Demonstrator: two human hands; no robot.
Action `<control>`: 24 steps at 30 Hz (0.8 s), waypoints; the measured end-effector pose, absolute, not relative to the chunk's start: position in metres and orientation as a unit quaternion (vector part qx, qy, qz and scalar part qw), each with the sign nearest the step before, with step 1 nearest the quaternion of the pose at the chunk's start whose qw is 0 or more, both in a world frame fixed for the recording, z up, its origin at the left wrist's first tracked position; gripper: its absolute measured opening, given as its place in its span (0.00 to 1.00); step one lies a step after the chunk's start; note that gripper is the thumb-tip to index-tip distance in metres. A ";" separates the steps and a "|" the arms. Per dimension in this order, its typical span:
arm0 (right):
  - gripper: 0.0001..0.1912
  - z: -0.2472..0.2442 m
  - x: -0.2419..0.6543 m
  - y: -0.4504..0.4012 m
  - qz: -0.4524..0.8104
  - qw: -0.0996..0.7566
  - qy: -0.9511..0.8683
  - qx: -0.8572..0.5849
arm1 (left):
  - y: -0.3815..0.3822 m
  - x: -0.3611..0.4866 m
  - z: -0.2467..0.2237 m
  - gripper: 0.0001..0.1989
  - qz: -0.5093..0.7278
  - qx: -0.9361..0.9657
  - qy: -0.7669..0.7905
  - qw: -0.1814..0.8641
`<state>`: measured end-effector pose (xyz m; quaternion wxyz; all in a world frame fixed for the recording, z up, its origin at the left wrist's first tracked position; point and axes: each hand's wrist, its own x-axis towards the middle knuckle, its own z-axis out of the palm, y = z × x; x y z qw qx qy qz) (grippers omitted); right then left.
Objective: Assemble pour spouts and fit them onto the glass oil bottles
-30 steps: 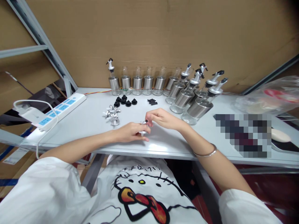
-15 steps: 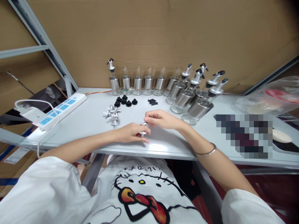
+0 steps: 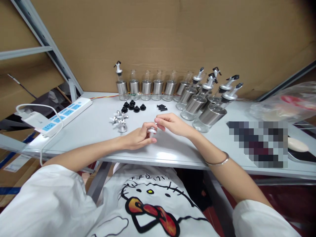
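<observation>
Above the front of the table, my left hand (image 3: 139, 136) is closed around a silver pour spout (image 3: 152, 131), gripping it between thumb and fingers with its round flange facing down. My right hand (image 3: 170, 122) meets it from the right, thumb and fingertips pinched together at the spout's upper end. Whatever small part those fingertips hold is hidden. Left of the hands lies a pile of silver pour spouts (image 3: 120, 121). Behind that sit several black stoppers (image 3: 136, 108), and a small heap of black flip caps (image 3: 162, 107) lies to their right.
Glass bottles with steel sleeves (image 3: 157, 88) line the back, one spout-topped bottle (image 3: 121, 89) at their left end. Several spout-topped bottles (image 3: 212, 113) crowd the right. A white power strip (image 3: 66, 117) runs along the left. A plastic bag (image 3: 283, 102) lies far right.
Both hands have risen slightly with the pour spout, which shows more clearly now. The right fingertips have moved a little up and away. The things on the table stay put.
</observation>
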<state>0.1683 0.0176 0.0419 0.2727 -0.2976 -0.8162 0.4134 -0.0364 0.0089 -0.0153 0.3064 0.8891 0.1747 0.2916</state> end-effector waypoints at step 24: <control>0.16 0.040 0.176 0.021 0.750 0.214 -0.600 -0.177 | 0.010 -0.041 -0.017 0.15 0.329 0.908 0.125 0.226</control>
